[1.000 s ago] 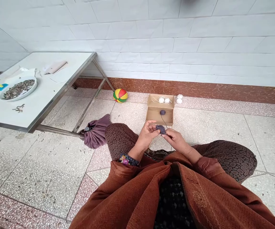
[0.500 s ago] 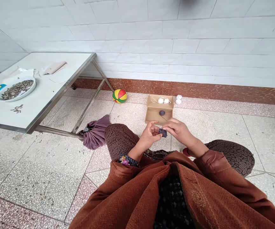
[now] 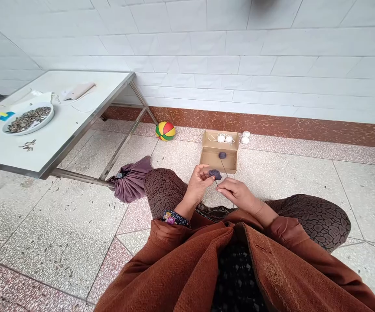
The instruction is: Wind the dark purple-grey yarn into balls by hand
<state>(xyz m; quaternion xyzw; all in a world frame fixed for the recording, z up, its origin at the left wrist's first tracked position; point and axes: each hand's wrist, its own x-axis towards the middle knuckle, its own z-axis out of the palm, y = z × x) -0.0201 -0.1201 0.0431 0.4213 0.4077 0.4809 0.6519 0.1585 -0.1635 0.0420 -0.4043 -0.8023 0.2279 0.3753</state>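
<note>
Between the fingers and thumb of my left hand is a small wound bundle of grey-purple yarn. My right hand, just below and to the right, pinches the yarn strand close to the bundle. That strand runs up to a round grey-purple yarn ball lying in the lower half of an open cardboard box. White yarn balls lie in the box's upper half, with loose white strands around them.
More white yarn balls sit on the floor right of the box. A striped ball lies near the table leg, and a purple cloth bag by my left knee. The table bears a dish of sunflower seeds.
My right hand has moved down and away from the bundle, drawing the strand taut beneath it. The bundle has tilted and shifted slightly left and up in my left hand.
</note>
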